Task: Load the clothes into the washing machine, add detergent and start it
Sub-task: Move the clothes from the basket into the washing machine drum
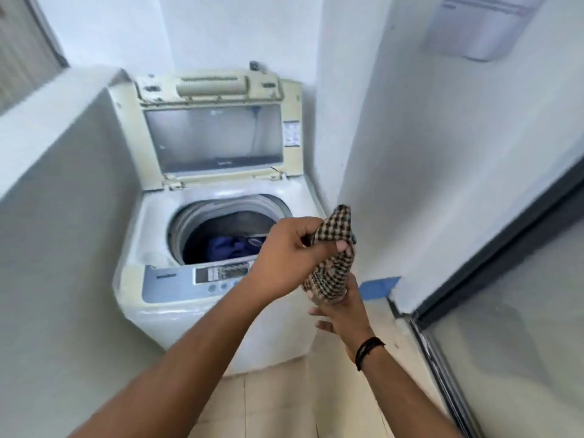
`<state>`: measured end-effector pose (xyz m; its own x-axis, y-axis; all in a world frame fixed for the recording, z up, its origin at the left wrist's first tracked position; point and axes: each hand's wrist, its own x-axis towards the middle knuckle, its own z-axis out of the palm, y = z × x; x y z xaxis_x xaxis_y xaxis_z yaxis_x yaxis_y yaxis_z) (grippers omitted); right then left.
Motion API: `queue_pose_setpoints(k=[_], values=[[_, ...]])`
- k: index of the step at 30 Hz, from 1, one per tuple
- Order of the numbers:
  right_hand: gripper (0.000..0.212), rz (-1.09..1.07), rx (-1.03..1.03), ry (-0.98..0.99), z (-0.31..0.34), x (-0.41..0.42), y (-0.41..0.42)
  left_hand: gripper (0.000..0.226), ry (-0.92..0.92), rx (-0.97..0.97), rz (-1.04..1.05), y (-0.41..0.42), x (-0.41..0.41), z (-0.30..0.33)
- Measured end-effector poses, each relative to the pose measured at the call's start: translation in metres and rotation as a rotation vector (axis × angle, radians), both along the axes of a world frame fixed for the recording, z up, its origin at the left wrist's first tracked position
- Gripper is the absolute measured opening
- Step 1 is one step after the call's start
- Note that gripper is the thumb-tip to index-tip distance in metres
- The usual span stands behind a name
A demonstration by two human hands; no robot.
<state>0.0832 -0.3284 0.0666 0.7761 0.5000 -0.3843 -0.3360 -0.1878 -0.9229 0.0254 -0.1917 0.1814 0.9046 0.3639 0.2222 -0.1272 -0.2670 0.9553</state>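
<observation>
Checked cloth (335,248): gripped in left hand (284,248), lower end in right hand (341,314), fingers partly hidden. Washing machine (151,235): lid (215,137) up, blue clothes (227,248) inside. Blue tape (379,287) beside.

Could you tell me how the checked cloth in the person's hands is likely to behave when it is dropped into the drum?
The checked cloth bunches and droops between the left hand and right hand, so it is probably floppy and light. It should likely crumple onto the blue clothes, not roll.

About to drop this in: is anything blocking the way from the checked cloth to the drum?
Nothing visible. The yellowed lid stands raised, the round drum opening is uncovered, with blue clothes low inside. The checked black-and-cream cloth, held by both hands, is just right of it.
</observation>
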Motion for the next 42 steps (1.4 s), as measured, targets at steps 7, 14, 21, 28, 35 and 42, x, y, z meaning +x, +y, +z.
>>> queue_pose_setpoints(k=[7, 14, 21, 28, 35, 42], values=[[0.016, 0.036, 0.103, -0.113, 0.026, 0.071, 0.099, 0.007, -0.164, -0.179, 0.252, 0.079, 0.003, 0.037], [0.015, 0.229, 0.010, -0.139, -0.004, 0.141, 0.174, 0.017, -0.019, -0.458, 0.711, 0.159, 0.017, -0.033], [0.021, 0.325, -0.253, -0.075, -0.075, 0.169, 0.221, 0.012, 0.374, -0.886, 0.934, 0.200, 0.048, -0.142], [0.027, 0.352, -0.237, 0.060, -0.088, 0.181, 0.246, 0.076, 0.445, -0.866, 0.807, 0.220, 0.070, -0.168], [0.015, 0.303, -0.199, 0.125, -0.060, 0.181, 0.248, 0.042, 0.401, -0.911, 0.880, 0.214, 0.057, -0.166], [0.010, 0.255, -0.165, 0.050, -0.039, 0.161, 0.223, 0.016, 0.333, -0.875, 0.827, 0.187, 0.056, -0.150]])
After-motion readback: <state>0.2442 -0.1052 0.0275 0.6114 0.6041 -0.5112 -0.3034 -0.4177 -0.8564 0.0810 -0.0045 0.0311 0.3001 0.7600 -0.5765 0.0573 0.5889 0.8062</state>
